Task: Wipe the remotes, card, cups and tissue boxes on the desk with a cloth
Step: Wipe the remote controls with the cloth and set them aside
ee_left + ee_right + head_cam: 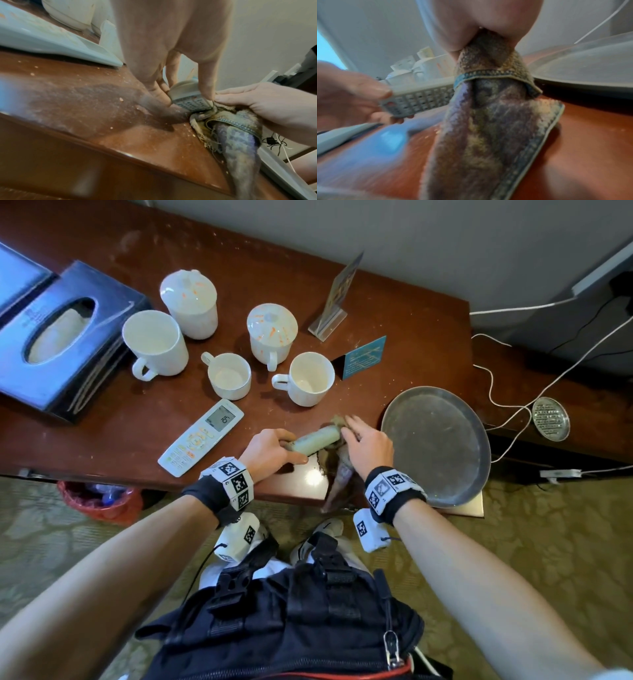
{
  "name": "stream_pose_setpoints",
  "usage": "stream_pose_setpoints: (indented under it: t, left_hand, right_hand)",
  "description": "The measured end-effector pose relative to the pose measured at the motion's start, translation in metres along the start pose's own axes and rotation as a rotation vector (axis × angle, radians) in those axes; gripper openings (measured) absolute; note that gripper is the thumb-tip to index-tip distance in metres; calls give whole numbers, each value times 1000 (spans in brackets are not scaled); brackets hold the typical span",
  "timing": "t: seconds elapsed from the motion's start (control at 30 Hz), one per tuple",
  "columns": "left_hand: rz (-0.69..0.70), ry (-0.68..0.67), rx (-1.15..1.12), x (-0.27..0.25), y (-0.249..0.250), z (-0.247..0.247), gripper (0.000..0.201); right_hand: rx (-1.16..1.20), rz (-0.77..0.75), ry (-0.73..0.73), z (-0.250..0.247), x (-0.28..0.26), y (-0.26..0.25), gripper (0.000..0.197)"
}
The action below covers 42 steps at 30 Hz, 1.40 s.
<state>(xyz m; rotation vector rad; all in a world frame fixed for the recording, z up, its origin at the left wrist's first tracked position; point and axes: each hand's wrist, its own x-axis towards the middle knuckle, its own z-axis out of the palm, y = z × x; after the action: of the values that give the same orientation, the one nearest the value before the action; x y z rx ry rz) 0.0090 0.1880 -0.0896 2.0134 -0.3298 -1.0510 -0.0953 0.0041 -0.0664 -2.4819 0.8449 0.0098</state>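
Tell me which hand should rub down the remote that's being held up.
Right. The right hand already grips the cloth against the far end of the small remote, while the left hand has its grip on the near end, steadying it above the desk.

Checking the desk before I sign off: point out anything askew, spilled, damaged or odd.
The metal tray juts past the desk's front edge. Crumbs and dust speckle the desk top. Two lidded cups carry orange splatter. The cloth is stained, with a frayed edge in the left wrist view. No spill shows.
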Motion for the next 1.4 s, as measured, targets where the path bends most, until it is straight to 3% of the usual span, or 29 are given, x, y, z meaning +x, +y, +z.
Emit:
stream_pose_setpoints:
  t: [0.17, 0.23, 0.4, 0.5, 0.73, 0.9, 0.97, 1.1, 1.17, 1.3, 1.4]
  left_hand:
    - [50, 57, 58, -2, 4, -2, 61]
    - [66, 66, 97, -3, 4, -2, 62]
    - [117, 75, 184, -5, 4, 1, 63]
    - [127, 85, 198, -5, 5, 2, 62]
    - [114, 109, 193, -9, -2, -3, 60]
    - [138, 122, 201, -10, 0, 5, 61]
    - [144, 139, 204, -9, 2, 7, 60]
    - [150, 136, 262, -10, -1, 8, 60]
    - [165, 129, 284, -11, -3, 8, 59]
    - [173, 136, 278, -9, -3, 7, 58]
    - [166, 144, 277, -8, 0, 7, 59]
  right_hand:
    - [60, -378, 39, 25, -31, -18, 29]
    - [54, -436, 36, 28, -32, -17, 29]
    - [0, -101, -25, 10, -10, 1, 32]
    - [8, 9, -31, 5, -7, 0, 33]
    - [96, -297, -44, 20, -26, -3, 30]
    - [100, -9, -31, 10, -7, 10, 32]
    - [113, -71, -22, 15, -12, -1, 31]
    - [77, -341, -39, 29, -33, -10, 29]
    - [38, -278, -19, 25, -25, -1, 29]
    - [30, -3, -37, 11, -5, 8, 31]
    - [39, -123, -6, 16, -14, -10, 28]
